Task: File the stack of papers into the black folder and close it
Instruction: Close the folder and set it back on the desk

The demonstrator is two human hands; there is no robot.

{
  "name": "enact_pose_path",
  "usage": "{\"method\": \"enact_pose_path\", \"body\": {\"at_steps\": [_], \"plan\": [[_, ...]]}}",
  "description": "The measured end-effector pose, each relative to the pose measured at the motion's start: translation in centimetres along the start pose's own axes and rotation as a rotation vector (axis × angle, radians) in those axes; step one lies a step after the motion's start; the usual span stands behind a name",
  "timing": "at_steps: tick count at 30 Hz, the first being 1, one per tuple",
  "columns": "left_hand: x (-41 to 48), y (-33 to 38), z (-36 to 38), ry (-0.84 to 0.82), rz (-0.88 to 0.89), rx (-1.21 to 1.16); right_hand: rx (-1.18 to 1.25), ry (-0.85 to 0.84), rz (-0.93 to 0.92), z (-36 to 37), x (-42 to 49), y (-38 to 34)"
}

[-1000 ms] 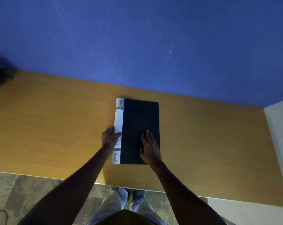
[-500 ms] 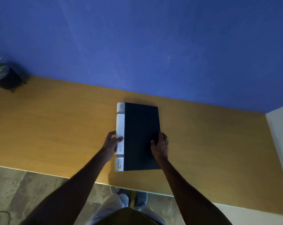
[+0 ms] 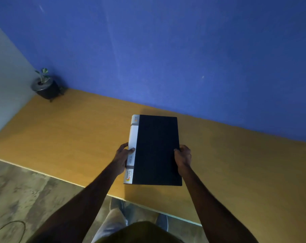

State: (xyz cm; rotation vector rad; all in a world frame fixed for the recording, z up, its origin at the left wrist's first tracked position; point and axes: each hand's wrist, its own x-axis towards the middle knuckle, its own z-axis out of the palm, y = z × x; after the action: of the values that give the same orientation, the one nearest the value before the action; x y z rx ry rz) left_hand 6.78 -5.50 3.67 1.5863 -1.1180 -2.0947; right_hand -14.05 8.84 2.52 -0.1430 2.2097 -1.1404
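Note:
The black folder is closed, its white spine with a printed label facing left. It looks raised a little off the wooden desk, near end over the front edge. My left hand grips the spine side, thumb on top. My right hand clasps the folder's right edge, fingers wrapped under. No loose papers show; whatever is inside the folder is hidden.
A small potted plant stands in the desk's far left corner against the blue wall. The desk's front edge runs diagonally below my hands, with the floor, a cable and my feet beneath.
My right hand slid from flat on the cover to the folder's right edge and gripped it. The folder now looks lifted between both hands. The view tilted up and left, revealing the plant.

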Motion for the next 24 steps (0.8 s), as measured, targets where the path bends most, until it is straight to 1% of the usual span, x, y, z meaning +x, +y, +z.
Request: {"method": "enact_pose_path", "body": {"at_steps": [7,12,16,19,24], "plan": [[3.0,3.5,-7.3,0.047,0.019,0.029,0.0,0.005,0.048,8.0,-0.8,-3.3],[7.7,6.3,-14.6,0.023,0.034,0.061,0.08,0.019,0.14,15.9,-1.4,-5.4],[11.3,8.9,-19.7,-0.004,0.052,0.096,0.12,0.047,0.16,22.0,-1.5,-8.0],[13.3,10.6,-22.7,-0.008,0.076,0.121,0.135,0.063,0.17,25.6,-1.7,-9.6],[16.3,13.6,-26.6,0.038,0.066,0.201,0.116,0.057,0.208,30.4,-1.5,-12.0]]}}
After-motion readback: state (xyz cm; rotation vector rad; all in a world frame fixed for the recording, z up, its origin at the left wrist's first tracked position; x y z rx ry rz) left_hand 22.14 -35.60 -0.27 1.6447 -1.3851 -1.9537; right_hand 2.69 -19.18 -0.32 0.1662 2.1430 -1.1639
